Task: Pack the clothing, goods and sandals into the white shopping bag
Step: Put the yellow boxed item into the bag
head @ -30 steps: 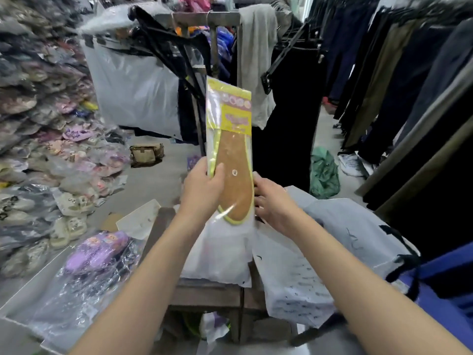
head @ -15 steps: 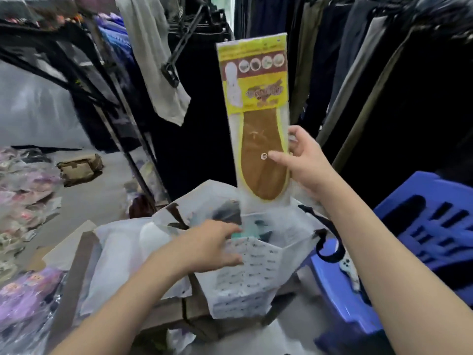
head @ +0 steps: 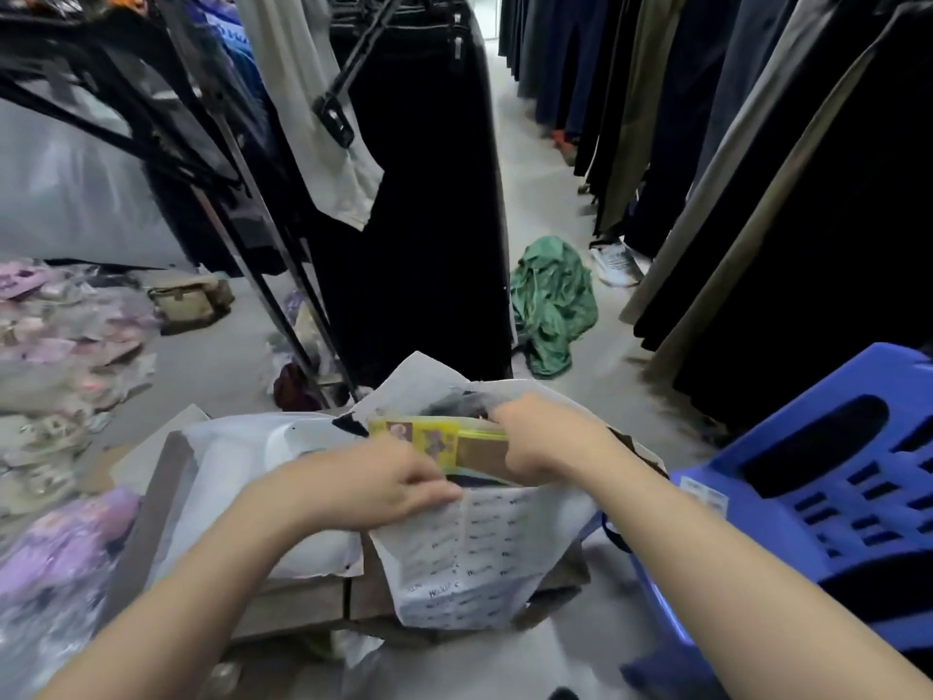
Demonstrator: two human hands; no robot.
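The white shopping bag point(head: 469, 553), printed with small dark text, stands open on a low wooden stand in front of me. A yellow pack of brown insoles point(head: 429, 442) lies flat across the bag's mouth, partly inside, over dark clothing. My left hand point(head: 373, 485) pinches the bag's near rim and holds it open. My right hand point(head: 542, 434) grips the right end of the insole pack inside the opening. Purple sandals in clear plastic point(head: 55, 553) lie at the lower left.
A second white plastic bag point(head: 237, 477) lies left of the shopping bag. A blue plastic chair point(head: 818, 502) stands close on the right. Dark trousers hang on racks ahead and right. A green cloth point(head: 553, 300) and a shoe lie on the floor. Packed sandals pile up left.
My right hand has brought the insole pack down from upright in the air to flat in the bag's mouth. My left hand stays on the bag's rim.
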